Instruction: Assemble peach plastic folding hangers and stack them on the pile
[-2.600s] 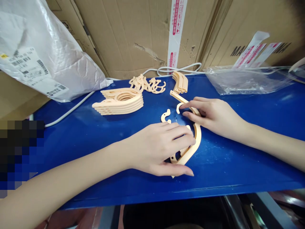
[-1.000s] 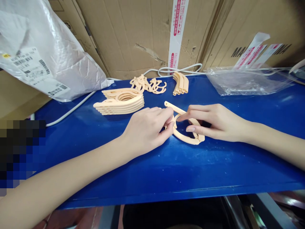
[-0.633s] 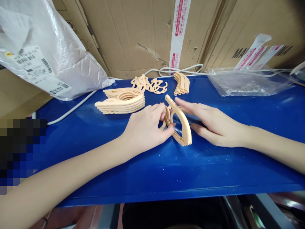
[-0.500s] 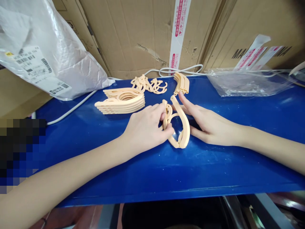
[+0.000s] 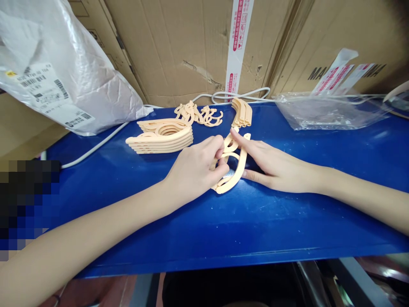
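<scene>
A peach plastic folding hanger part [image 5: 234, 170] lies on the blue table top [image 5: 255, 221] between my hands. My left hand [image 5: 194, 168] pinches its hook end with thumb and fingers. My right hand [image 5: 271, 164] lies beside it with fingers stretched out, the index tip on the part's upper end and the thumb against its outer curve. Just behind sits a small stack of curved peach arms [image 5: 242, 112].
A stack of assembled peach hangers [image 5: 161, 136] lies at the left rear, with a heap of loose hooks [image 5: 198, 114] behind it. A white plastic bag [image 5: 54, 68], a white cable [image 5: 96, 147], a clear bag [image 5: 329, 111] and cardboard boxes [image 5: 179, 42] line the back.
The hanger part was turned and folded from lying flat to standing on edge, then laid down nearer the left hand. My right hand's fingers went from curled over it to stretched along it.
</scene>
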Demonstrator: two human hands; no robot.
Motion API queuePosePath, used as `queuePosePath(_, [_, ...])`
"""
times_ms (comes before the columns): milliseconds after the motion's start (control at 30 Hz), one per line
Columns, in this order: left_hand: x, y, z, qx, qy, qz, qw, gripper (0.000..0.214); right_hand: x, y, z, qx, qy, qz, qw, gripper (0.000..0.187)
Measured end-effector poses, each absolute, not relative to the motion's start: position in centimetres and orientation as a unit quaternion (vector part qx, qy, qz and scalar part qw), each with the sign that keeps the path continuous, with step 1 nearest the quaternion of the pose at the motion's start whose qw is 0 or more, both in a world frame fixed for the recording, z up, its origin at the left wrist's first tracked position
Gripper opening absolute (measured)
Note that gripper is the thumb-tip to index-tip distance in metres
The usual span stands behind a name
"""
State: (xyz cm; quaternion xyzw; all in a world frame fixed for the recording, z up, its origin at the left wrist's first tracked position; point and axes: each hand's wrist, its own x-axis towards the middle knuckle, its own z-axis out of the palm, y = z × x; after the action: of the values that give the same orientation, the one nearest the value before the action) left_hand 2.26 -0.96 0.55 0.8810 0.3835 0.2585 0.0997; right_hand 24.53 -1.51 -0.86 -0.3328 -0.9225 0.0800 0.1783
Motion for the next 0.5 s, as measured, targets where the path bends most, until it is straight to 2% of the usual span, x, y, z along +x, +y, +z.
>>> queuePosePath(233, [2.13,-0.88,0.55,0.896,0.351,0.254,0.094,0.014,24.63,-1.22,-0.70,-0.342,-0.918,0.036,0.197,0.073])
queuePosePath(500, [2.16,-1.02,0.62,0.895,0.403,0.190,0.033,0.006,25.47,-0.56,-0.56,-0.395,-0.883,0.073,0.241,0.061])
